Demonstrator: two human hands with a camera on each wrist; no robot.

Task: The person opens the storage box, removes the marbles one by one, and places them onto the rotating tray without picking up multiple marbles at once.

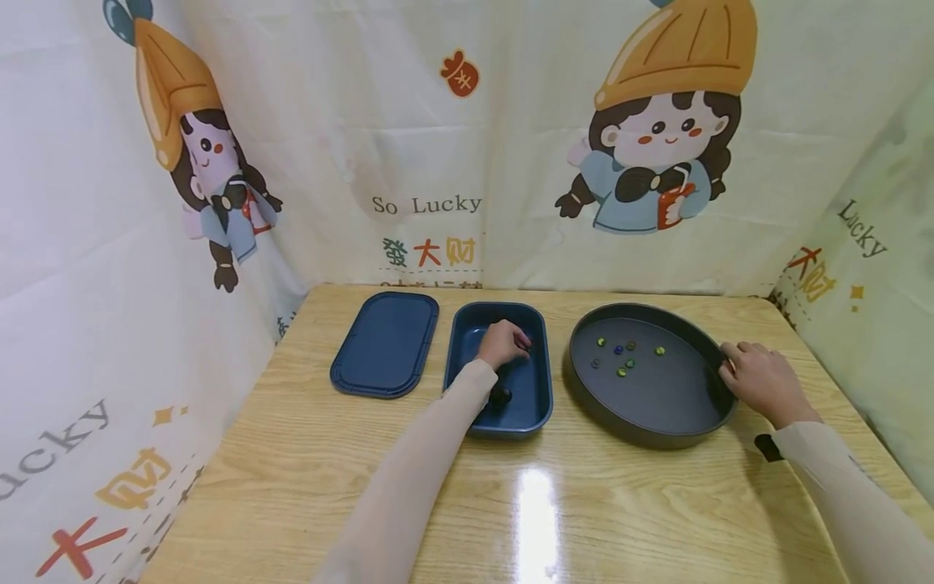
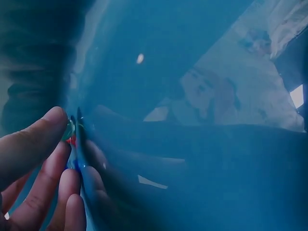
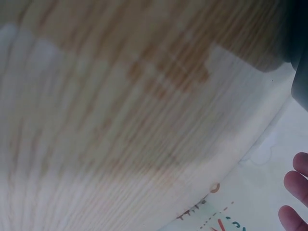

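My left hand (image 1: 503, 342) reaches down inside a dark blue rectangular tub (image 1: 542, 405). In the left wrist view, its thumb and fingers pinch a greenish glass marble (image 2: 69, 132) right at the tub's glossy blue wall. Specks of red and blue show just below that marble, partly hidden by the fingers. My right hand (image 1: 766, 381) holds the right rim of a round dark grey pan (image 1: 679, 397), thumb at the edge. Several small glass marbles (image 1: 631, 363), yellow-green, blue and brownish, lie on the pan's floor. Three right fingertips (image 3: 294, 183) show in the right wrist view.
A flat dark blue lid (image 1: 387, 345) lies left of the tub on the wooden table (image 1: 292, 487). A printed cloth (image 1: 525, 162) hangs behind the table and along both sides. The pan stands just right of the tub.
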